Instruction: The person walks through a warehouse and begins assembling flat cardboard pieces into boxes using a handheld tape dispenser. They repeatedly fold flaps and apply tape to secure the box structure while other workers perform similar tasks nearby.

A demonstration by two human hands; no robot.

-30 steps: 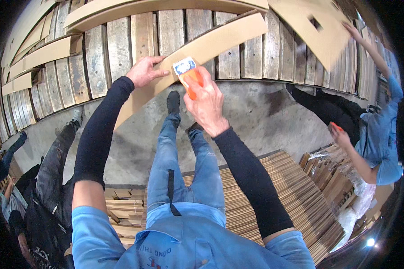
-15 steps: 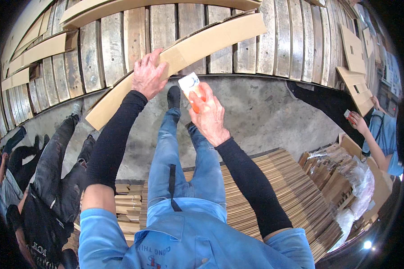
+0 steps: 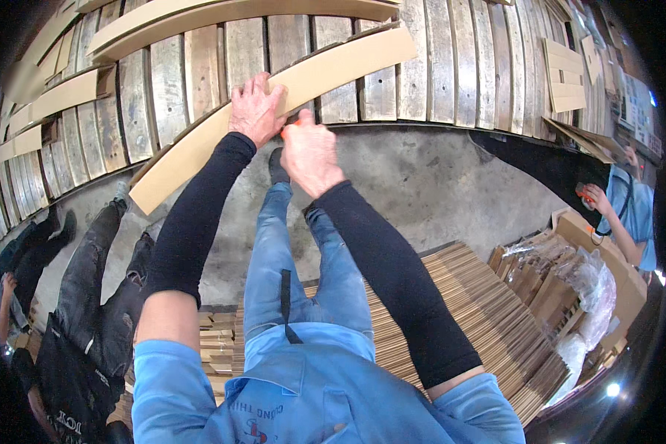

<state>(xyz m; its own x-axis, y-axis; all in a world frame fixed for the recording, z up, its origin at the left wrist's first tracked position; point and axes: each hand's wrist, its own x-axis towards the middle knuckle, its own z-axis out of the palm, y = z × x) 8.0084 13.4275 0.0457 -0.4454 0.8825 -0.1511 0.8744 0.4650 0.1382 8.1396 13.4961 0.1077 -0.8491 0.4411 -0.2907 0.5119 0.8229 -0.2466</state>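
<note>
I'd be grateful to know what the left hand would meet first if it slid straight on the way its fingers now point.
The left hand points across the wooden slats, so it would probably first meet the long cardboard piece lying beyond, though height is hard to judge.

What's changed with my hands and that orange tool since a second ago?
Your right hand has moved left, closer to your left hand, and the orange tool's white head no longer shows. Nothing was let go: your right hand still grips the tool, your left still rests on the cardboard strip.
</note>
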